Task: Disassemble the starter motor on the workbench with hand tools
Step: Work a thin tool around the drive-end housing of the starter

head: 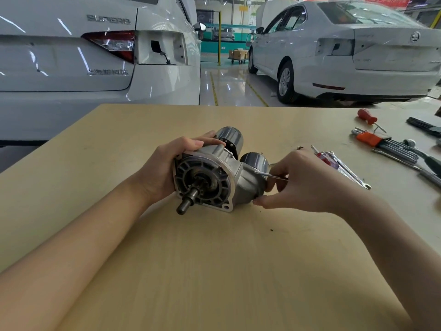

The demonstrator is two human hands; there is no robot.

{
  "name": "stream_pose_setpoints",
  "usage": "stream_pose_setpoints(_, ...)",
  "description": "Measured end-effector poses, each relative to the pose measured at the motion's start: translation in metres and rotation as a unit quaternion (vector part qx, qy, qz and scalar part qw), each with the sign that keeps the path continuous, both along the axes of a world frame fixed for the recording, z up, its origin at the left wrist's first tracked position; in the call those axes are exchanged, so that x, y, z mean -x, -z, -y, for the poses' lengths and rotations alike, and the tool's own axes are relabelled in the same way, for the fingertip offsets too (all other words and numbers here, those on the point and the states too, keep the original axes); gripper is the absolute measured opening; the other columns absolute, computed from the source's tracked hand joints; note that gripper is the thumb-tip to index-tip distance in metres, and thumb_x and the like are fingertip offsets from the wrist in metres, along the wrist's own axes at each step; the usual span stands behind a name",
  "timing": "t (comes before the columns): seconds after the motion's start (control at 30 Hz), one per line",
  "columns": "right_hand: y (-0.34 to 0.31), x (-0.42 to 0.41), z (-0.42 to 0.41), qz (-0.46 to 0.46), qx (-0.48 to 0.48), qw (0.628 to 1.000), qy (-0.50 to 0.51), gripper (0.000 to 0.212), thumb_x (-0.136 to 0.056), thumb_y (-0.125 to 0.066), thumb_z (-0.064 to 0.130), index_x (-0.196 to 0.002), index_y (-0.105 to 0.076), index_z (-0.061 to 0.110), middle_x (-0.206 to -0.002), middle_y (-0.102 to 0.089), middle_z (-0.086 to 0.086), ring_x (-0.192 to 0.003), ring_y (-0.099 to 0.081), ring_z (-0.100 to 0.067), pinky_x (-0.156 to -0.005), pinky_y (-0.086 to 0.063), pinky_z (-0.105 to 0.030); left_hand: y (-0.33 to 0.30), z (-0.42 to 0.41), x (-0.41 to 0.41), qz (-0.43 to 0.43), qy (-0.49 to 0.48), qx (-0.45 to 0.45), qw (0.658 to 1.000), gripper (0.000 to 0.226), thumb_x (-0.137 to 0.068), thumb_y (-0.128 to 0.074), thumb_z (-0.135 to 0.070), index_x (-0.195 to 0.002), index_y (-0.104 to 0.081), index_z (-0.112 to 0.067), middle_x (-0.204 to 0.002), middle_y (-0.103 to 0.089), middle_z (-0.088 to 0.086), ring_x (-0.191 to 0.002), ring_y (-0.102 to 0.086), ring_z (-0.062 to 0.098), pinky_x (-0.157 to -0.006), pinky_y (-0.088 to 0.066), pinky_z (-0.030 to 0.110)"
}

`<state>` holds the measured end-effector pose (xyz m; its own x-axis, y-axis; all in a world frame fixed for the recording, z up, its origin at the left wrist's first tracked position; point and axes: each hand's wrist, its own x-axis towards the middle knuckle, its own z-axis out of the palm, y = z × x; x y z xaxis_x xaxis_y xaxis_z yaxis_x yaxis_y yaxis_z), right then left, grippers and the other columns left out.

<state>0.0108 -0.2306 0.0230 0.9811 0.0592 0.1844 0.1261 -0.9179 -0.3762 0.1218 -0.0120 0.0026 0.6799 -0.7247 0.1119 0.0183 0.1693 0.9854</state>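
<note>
The starter motor (210,177) lies on the table (214,259), shaft end toward us. Our left hand (164,168) clamps its housing; just right, our right hand (303,182) pinches a long through-bolt (269,174) running along the motor's axis.

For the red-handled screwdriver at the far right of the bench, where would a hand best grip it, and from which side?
Grip the red-handled screwdriver by its thick red handle, coming from above. It lies flat on the workbench, apart from the other tools, and the handle is its bulkiest part; its thin shaft points toward the hex key set.
</note>
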Motion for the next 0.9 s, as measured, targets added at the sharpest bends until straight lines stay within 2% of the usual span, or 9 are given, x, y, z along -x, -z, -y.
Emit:
stream_pose_setpoints(0.07, 0.001, -0.001, -0.003, 0.005, -0.001, 1.0, 0.008, 0.034, -0.063, -0.076, 0.044, -0.062, -0.066, 0.012, -0.059, -0.059, -0.013, -0.045, -0.037, -0.009, -0.051, -0.039, -0.037, 0.0, -0.001, 0.0, 0.001, 0.005, -0.002, 1.0, 0.04, -0.059, -0.059, -0.035, -0.09, -0.079, -0.018, -0.139, -0.054, -0.01, -0.132, -0.046, 0.009, -0.095, -0.047, 0.031)
stream_pose_setpoints(0.17, 0.001, -0.002, -0.004, -0.005, -0.033, 0.999, 0.014, 0.032, -0.063, -0.076, 0.043, -0.064, -0.066, 0.012, -0.064, -0.062, -0.012, -0.05, -0.043, -0.01, -0.052, -0.043, -0.038, -0.002, -0.003, -0.001, 0.011, 0.014, -0.003, 1.0, 0.044, -0.056, -0.06, -0.037, -0.092, -0.079, -0.019, -0.142, -0.05, -0.009, -0.134, -0.041, 0.006, -0.097, -0.047, 0.031)
stream_pose_setpoints(0.3, 0.0, 0.0, -0.003, -0.034, -0.065, 0.997, -0.01, 0.038, -0.059, -0.082, 0.048, -0.057, -0.065, 0.015, -0.051, -0.054, -0.001, -0.045, -0.039, -0.005, -0.046, -0.031, -0.021, -0.001, -0.005, -0.001, 0.014, 0.023, 0.003, 1.0, 0.046, -0.056, -0.056, -0.036, -0.091, -0.079, -0.018, -0.148, -0.04, -0.012, -0.132, -0.039, -0.002, -0.084, -0.052, 0.021)
stream_pose_setpoints(0.47, -0.001, 0.002, -0.006, -0.057, -0.076, 0.995, -0.036, 0.046, -0.056, -0.085, 0.05, -0.053, -0.063, 0.01, -0.05, -0.053, -0.009, -0.043, -0.036, -0.005, -0.043, -0.028, -0.019, -0.003, -0.01, -0.003, 0.002, 0.046, -0.007, 0.999, 0.044, -0.069, -0.044, -0.028, -0.091, -0.079, -0.014, -0.148, -0.042, -0.012, -0.134, -0.036, -0.005, -0.096, -0.043, 0.027)
stream_pose_setpoints(0.57, -0.004, 0.004, -0.008, -0.088, -0.104, 0.989, -0.066, 0.039, -0.06, -0.085, 0.048, -0.05, -0.064, 0.016, -0.042, -0.046, 0.004, -0.04, -0.037, -0.004, -0.042, -0.027, -0.014, -0.006, -0.017, -0.006, -0.008, 0.067, -0.006, 0.998, 0.044, -0.062, -0.052, -0.034, -0.088, -0.079, -0.01, -0.147, -0.043, -0.015, -0.132, -0.04, -0.005, -0.096, -0.043, 0.03)
stream_pose_setpoints(0.63, -0.006, 0.004, -0.007, -0.097, -0.158, 0.978, -0.091, 0.037, -0.062, -0.082, 0.051, -0.051, -0.066, 0.019, -0.042, -0.052, 0.006, -0.04, -0.043, -0.004, -0.043, -0.03, -0.012, -0.008, -0.021, -0.007, 0.0, 0.071, -0.009, 0.997, 0.042, -0.058, -0.058, -0.033, -0.085, -0.078, -0.008, -0.147, -0.043, -0.016, -0.131, -0.041, -0.005, -0.098, -0.041, 0.031)
stream_pose_setpoints(0.77, 0.0, -0.005, -0.004, 0.042, -0.258, 0.965, -0.026, 0.036, -0.077, -0.071, 0.047, -0.053, -0.065, 0.02, -0.044, -0.056, 0.003, -0.039, -0.042, -0.001, -0.04, -0.03, -0.009, -0.011, -0.028, 0.002, -0.024, 0.107, 0.012, 0.994, 0.05, -0.049, -0.074, -0.043, -0.081, -0.077, -0.004, -0.147, -0.045, -0.014, -0.13, -0.045, 0.0, -0.088, -0.051, 0.027)
stream_pose_setpoints(0.83, 0.008, -0.015, -0.006, 0.125, -0.263, 0.956, 0.033, 0.028, -0.08, -0.073, 0.038, -0.06, -0.064, 0.021, -0.05, -0.059, 0.002, -0.042, -0.046, -0.003, -0.044, -0.034, -0.011, -0.009, -0.032, 0.007, -0.042, 0.095, 0.027, 0.994, 0.05, -0.052, -0.072, -0.043, -0.08, -0.077, -0.003, -0.145, -0.047, -0.013, -0.131, -0.044, 0.0, -0.085, -0.054, 0.024)
stream_pose_setpoints(0.9, 0.011, -0.028, -0.012, 0.161, -0.225, 0.959, 0.067, 0.021, -0.078, -0.076, 0.038, -0.071, -0.066, 0.021, -0.059, -0.061, 0.002, -0.051, -0.053, -0.01, -0.051, -0.04, -0.019, -0.006, -0.034, 0.01, -0.044, 0.058, 0.04, 0.997, 0.041, -0.067, -0.058, -0.037, -0.08, -0.078, -0.004, -0.144, -0.049, -0.012, -0.132, -0.042, -0.002, -0.087, -0.053, 0.022)
